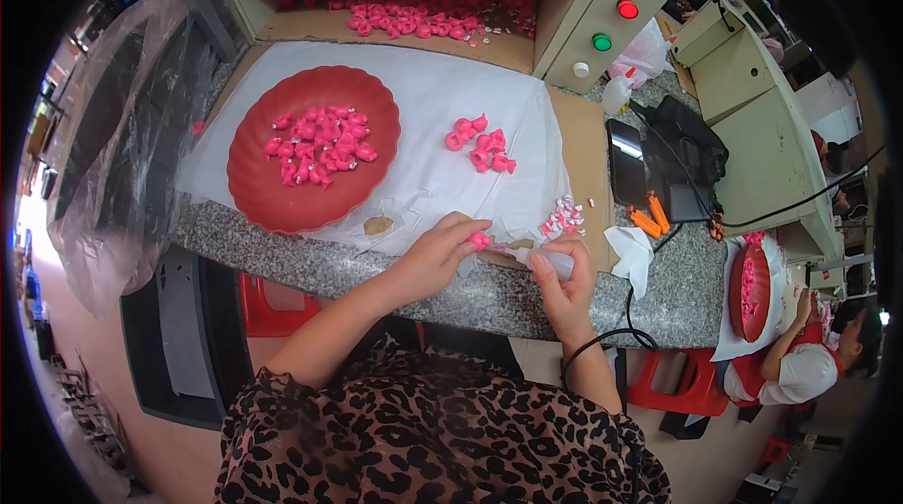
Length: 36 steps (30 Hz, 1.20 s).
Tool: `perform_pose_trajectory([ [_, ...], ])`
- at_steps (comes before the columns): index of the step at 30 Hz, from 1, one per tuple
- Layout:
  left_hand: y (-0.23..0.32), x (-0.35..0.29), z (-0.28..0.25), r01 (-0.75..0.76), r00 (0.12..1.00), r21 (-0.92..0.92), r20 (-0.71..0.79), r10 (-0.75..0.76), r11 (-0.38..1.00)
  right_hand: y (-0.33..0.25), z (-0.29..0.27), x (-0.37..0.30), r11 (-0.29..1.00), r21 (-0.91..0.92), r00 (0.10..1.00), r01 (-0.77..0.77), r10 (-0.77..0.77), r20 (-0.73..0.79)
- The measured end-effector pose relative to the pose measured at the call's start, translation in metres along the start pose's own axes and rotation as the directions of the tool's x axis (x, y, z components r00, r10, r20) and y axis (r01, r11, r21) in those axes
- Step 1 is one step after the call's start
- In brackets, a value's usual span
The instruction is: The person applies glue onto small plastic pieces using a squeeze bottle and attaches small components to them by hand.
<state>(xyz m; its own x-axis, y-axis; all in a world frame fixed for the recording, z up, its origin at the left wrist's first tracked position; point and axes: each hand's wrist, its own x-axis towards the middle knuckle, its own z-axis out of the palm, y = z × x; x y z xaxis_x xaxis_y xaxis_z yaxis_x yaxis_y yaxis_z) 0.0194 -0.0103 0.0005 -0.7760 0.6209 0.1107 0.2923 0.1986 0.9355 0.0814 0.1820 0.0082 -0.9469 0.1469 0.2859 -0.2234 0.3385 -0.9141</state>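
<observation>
Between the fingertips of my left hand is a small pink figurine. My right hand grips a translucent squeeze bottle, its thin nozzle pointing left toward the figurine. Whether the nozzle touches the piece I cannot tell. Just above my right hand lies a heap of small white-and-pink pieces on the paper. Farther back, a loose cluster of pink figurines rests on the white sheet. To the left, a red scalloped plate bears many more pink figurines.
At the back, a grey cabinet with lit buttons holds a mass of pink pieces. On the right lie a phone, a black bag, orange-handled tools, a white tissue and a cable. A co-worker sits far right.
</observation>
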Motion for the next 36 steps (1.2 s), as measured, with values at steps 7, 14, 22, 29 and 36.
perform_pose_trajectory([
  [7, -0.004, -0.001, 0.003, -0.005, 0.999, -0.022, -0.042, 0.004, 1.000, 0.003, 0.003, -0.002, 0.999, 0.050, 0.999, -0.018, 0.020, -0.030],
  [14, -0.008, -0.005, 0.007, 0.000, 0.995, -0.070, -0.104, -0.008, 0.998, -0.001, 0.007, -0.006, 0.980, 0.176, 0.994, -0.095, 0.104, -0.042],
  [22, -0.007, -0.007, 0.009, 0.000, 0.990, -0.024, -0.139, -0.004, 1.000, -0.001, 0.012, -0.008, 0.977, 0.192, 0.993, -0.093, 0.106, -0.058],
  [29, -0.008, -0.008, 0.013, 0.018, 0.982, -0.150, -0.186, -0.046, 0.988, 0.005, 0.014, -0.016, 0.868, 0.438, 0.959, -0.232, 0.279, -0.045],
  [36, -0.014, -0.009, 0.015, 0.092, 0.969, -0.509, -0.152, -0.195, 0.856, -0.003, -0.008, -0.005, 0.283, 0.919, 0.802, -0.276, 0.594, 0.058],
])
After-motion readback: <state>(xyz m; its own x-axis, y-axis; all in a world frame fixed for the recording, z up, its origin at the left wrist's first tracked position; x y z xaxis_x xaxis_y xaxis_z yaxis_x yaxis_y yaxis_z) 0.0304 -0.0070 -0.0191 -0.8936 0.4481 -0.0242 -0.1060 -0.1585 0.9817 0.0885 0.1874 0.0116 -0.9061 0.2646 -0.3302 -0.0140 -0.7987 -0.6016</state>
